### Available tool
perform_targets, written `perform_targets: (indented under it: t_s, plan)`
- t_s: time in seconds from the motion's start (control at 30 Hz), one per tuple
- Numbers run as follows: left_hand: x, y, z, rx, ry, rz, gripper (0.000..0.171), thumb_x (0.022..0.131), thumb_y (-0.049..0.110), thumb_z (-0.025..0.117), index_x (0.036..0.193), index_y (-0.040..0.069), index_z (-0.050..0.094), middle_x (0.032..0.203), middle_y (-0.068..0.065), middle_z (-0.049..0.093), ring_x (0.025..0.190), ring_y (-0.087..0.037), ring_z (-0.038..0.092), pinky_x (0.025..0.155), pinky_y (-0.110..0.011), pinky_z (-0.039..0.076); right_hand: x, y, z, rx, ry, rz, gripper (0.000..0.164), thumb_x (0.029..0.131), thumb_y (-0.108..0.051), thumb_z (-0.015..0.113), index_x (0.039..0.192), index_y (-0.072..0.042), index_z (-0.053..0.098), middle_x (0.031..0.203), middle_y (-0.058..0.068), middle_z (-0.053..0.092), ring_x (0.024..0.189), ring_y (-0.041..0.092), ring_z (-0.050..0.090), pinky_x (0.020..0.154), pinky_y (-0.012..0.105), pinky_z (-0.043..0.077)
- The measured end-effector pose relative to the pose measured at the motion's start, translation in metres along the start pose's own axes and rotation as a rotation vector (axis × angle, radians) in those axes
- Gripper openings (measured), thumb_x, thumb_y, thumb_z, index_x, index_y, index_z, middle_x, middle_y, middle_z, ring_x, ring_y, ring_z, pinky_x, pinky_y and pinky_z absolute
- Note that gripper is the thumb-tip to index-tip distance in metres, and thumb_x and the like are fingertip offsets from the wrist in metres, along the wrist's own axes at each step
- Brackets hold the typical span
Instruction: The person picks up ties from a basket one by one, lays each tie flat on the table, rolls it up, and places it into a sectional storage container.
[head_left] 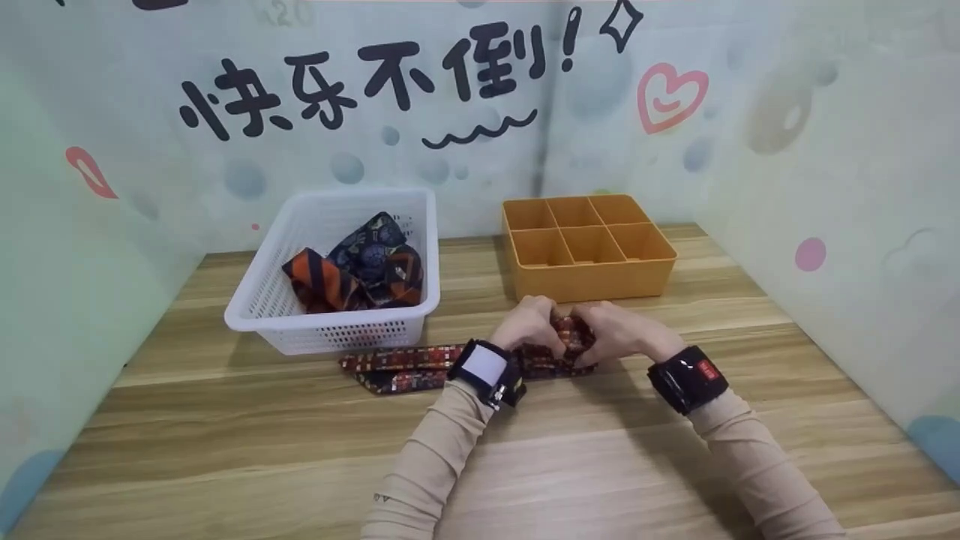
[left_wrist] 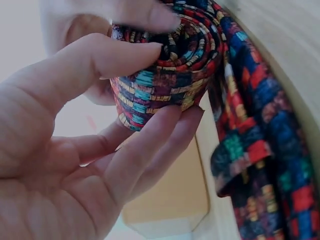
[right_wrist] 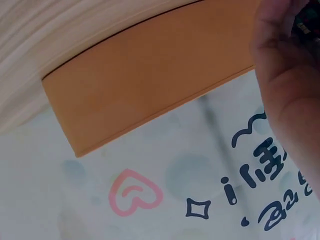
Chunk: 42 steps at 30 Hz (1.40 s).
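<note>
- I judge the step in hand to be rolling: the red patterned tie [head_left: 416,358] is part wound into a coil [left_wrist: 162,85], with the rest lying flat.
- My left hand [head_left: 529,326] pinches the coil; in the left wrist view the thumb lies over its spiral edge and the fingers curl round its outer side.
- My right hand [head_left: 619,330] grips the coil from the other side, fingers bent round it. The right wrist view cuts most of that grip off, so I cannot tell how each fingertip sits.
- The tie is on the desk [head_left: 300,465]: the coil is between my two hands, just in front of the orange divided box [head_left: 592,281], and the flat length runs left in two strips to just in front of the white basket [head_left: 337,321].
- As I read it, the next move calls for turning the coil toward the flat length, thumbs steadying the spiral, so both strips wind in evenly.
- I would watch for the core slipping out sideways or the strips drifting out of line; a slack grip could let the layers spring loose.
- More bundled cloth [head_left: 322,277] lies in the basket, apart from my hands.
</note>
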<state>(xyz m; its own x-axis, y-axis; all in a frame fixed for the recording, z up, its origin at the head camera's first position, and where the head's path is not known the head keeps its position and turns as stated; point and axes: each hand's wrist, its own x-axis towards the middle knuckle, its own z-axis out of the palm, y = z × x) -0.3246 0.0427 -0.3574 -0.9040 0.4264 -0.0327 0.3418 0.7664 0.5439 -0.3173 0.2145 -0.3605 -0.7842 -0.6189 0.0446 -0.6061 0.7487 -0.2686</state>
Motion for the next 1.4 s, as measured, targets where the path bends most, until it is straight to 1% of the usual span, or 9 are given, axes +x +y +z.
perform_targets:
  t_s: [0.1,0.23,0.3,0.47,0.7,0.8,1.0,1.23,1.4]
  plan:
    - [0.000,-0.004,0.000,0.000,-0.052,-0.037,0.033,0.064,0.010,0.080,0.091,0.004,0.061,0.081,0.001,0.055,0.076,-0.013,0.050,0.065,-0.021,0.042,0.000,0.003,0.001,0.032,-0.016,0.015,0.046,0.064,-0.016,0.080,0.100,-0.001,0.057,0.094,0.011,0.065,0.086,0.021,0.061,0.077,0.037,0.053]
    - [0.000,-0.005,-0.001,0.072,-0.118,-0.040,0.042,0.066,0.015,0.081,0.100,0.006,0.058,0.095,-0.002,0.060,0.086,-0.015,0.054,0.077,-0.024,0.048,0.002,0.003,0.001,0.018,-0.003,0.026,0.040,0.065,-0.015,0.077,0.098,-0.003,0.059,0.092,0.009,0.065,0.082,0.019,0.059,0.072,0.033,0.052]
    - [0.000,-0.004,-0.002,0.103,-0.149,-0.022,0.049,0.065,0.017,0.083,0.106,0.005,0.057,0.104,-0.005,0.063,0.093,-0.018,0.057,0.084,-0.027,0.050,0.003,0.001,0.000,-0.006,0.004,0.012,0.038,0.063,-0.013,0.076,0.096,-0.003,0.060,0.090,0.009,0.065,0.080,0.019,0.059,0.070,0.033,0.051]
    - [-0.002,-0.001,-0.002,0.067,-0.210,0.002,0.060,0.063,0.016,0.085,0.116,0.006,0.058,0.117,-0.006,0.065,0.106,-0.021,0.060,0.094,-0.029,0.048,0.002,-0.005,-0.003,-0.054,0.013,-0.032,0.040,0.062,-0.010,0.076,0.098,-0.003,0.061,0.092,0.010,0.067,0.084,0.022,0.062,0.073,0.037,0.053]
    - [-0.003,0.001,-0.004,0.041,-0.262,0.101,0.058,0.069,0.030,0.083,0.118,0.010,0.059,0.111,-0.002,0.066,0.097,-0.012,0.058,0.089,-0.021,0.046,-0.001,-0.013,-0.003,-0.149,0.035,-0.058,0.043,0.061,-0.015,0.081,0.098,-0.002,0.061,0.094,0.012,0.067,0.086,0.028,0.065,0.076,0.041,0.056]
    - [-0.004,0.004,-0.005,0.040,-0.239,0.111,0.052,0.069,0.034,0.083,0.110,0.008,0.063,0.098,0.000,0.066,0.086,-0.010,0.055,0.078,-0.019,0.045,-0.001,-0.016,-0.002,-0.207,0.053,-0.072,0.041,0.061,-0.017,0.081,0.092,0.000,0.061,0.088,0.013,0.066,0.079,0.029,0.064,0.070,0.041,0.056]
    - [-0.006,0.008,-0.008,0.112,-0.122,-0.011,0.042,0.064,0.030,0.086,0.093,0.007,0.065,0.082,0.003,0.059,0.075,-0.012,0.053,0.066,-0.021,0.047,0.000,-0.012,-0.001,-0.149,0.018,-0.052,0.032,0.063,-0.013,0.078,0.087,-0.002,0.059,0.080,0.009,0.064,0.069,0.020,0.061,0.062,0.033,0.054]
    - [-0.004,0.005,-0.006,0.159,-0.128,-0.073,0.045,0.065,0.022,0.084,0.100,0.005,0.061,0.094,-0.003,0.061,0.082,-0.015,0.056,0.074,-0.025,0.051,0.000,-0.006,-0.001,-0.059,-0.071,0.004,0.048,0.062,-0.017,0.080,0.100,-0.003,0.055,0.095,0.010,0.064,0.086,0.023,0.061,0.077,0.038,0.053]
    - [-0.003,0.005,-0.007,0.218,-0.156,-0.075,0.043,0.067,0.019,0.082,0.101,0.005,0.061,0.090,-0.001,0.057,0.080,-0.014,0.052,0.072,-0.024,0.049,0.002,-0.004,-0.001,-0.039,-0.028,-0.040,0.041,0.064,-0.014,0.077,0.097,-0.003,0.056,0.092,0.009,0.062,0.084,0.021,0.058,0.074,0.036,0.051]
